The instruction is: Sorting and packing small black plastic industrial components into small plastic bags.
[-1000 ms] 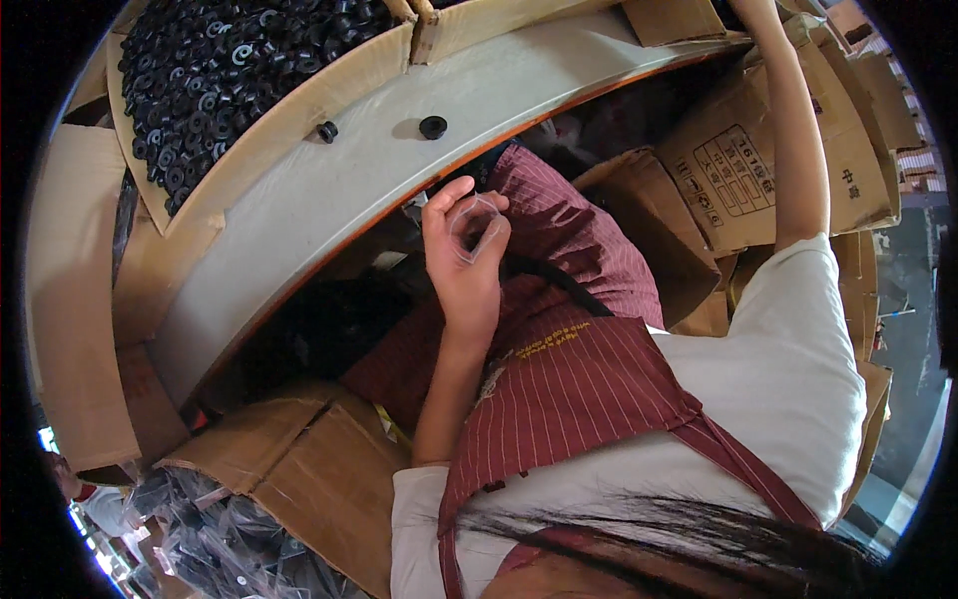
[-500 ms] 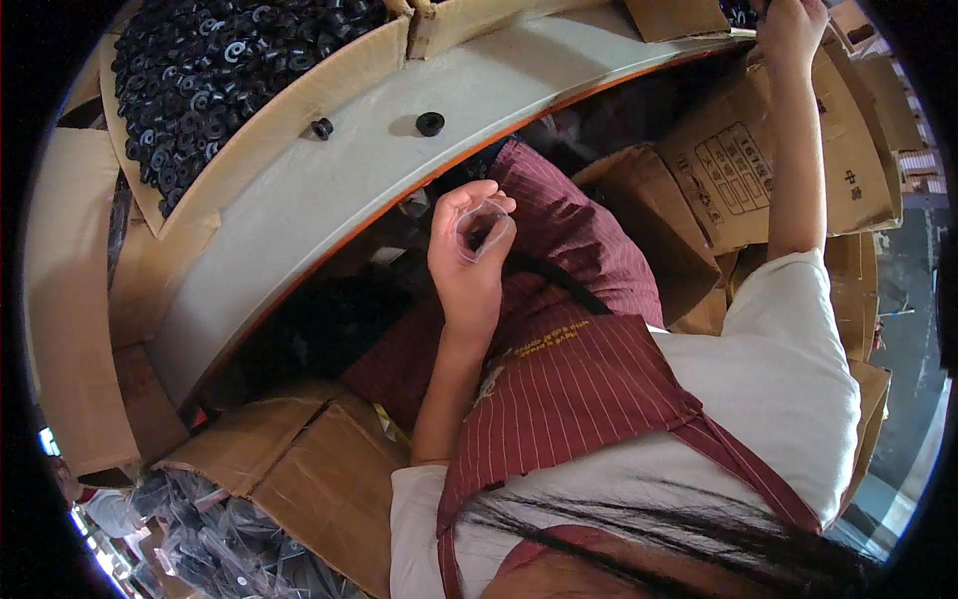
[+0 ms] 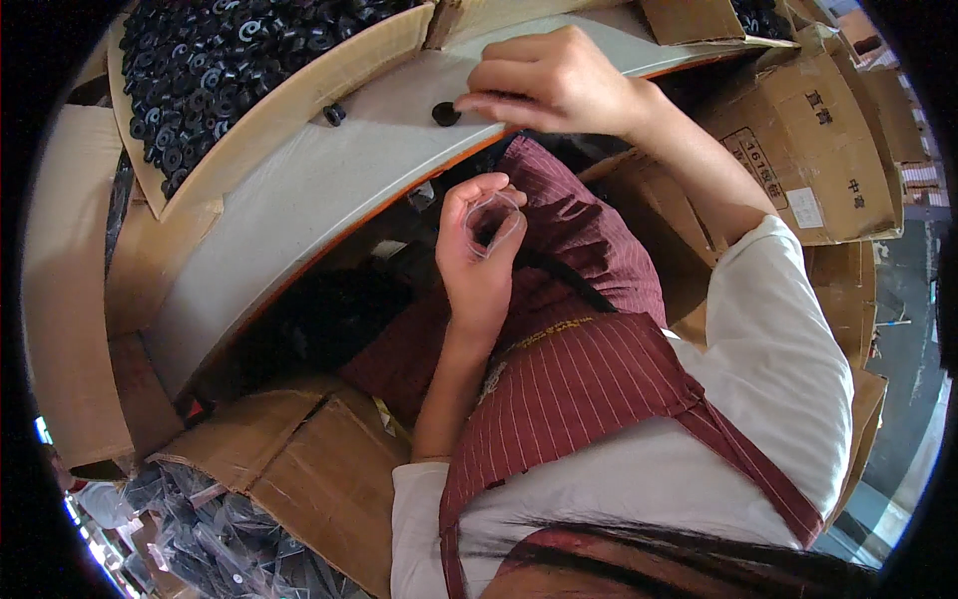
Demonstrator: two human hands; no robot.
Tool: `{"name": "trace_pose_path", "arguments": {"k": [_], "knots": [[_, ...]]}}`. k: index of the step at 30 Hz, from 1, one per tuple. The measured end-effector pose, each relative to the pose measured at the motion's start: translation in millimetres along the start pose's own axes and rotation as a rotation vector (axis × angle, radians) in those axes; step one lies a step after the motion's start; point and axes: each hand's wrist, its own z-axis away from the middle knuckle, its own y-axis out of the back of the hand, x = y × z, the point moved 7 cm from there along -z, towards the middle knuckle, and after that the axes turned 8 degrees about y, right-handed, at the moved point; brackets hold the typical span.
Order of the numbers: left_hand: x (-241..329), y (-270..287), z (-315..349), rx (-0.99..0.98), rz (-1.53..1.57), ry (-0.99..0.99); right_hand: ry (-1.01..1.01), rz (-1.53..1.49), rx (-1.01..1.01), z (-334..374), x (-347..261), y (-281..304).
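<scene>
Above the lower edge, dark strands of hair [image 3: 699,549] hang across the view, and beyond them lies the striped maroon apron [image 3: 579,409]. Over its far part the left hand [image 3: 471,255] is curled around a clear plastic sleeve [image 3: 481,210], thumb and fingers ringing its round mouth; the sleeve's lower part is hidden by the hand, and what is inside is too dark to make out. Farther out, above the pale table [image 3: 269,215], the right hand [image 3: 564,85] is bent palm down, fingers drawn together and pointing left. One black round piece [image 3: 444,115] lies on the table right at those fingertips; whether they touch it, or already pinch something, cannot be told, since the back of the hand covers the grip. To its left, well apart from the fingers, a second black piece [image 3: 334,115] lies beside the wall of a cardboard tray [image 3: 289,145]. Behind that wall is a heap of black pieces [image 3: 220,80], cut off by the upper edge.
</scene>
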Motion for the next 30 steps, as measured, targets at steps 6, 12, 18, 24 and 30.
{"name": "trace_pose_path", "arguments": {"k": [6, 12, 18, 24, 30], "knots": [[-5, 3, -1, 0.004, 0.021, 0.052, 0.053, -0.006, 0.025, -8, -5, -36], [-7, 8, -2, 0.026, 0.024, 0.053, 0.052, 0.111, 0.038, -10, -1, -41], [-10, 9, -4, 0.039, 0.026, 0.036, 0.184, 0.213, 0.105, -16, -7, -41], [-4, 11, -4, 0.072, 0.007, -0.016, 0.224, 0.233, 0.138, -17, -6, -23], [-5, 11, -3, 0.068, -0.035, -0.003, 0.174, 0.186, 0.106, -15, -6, -11]]}}
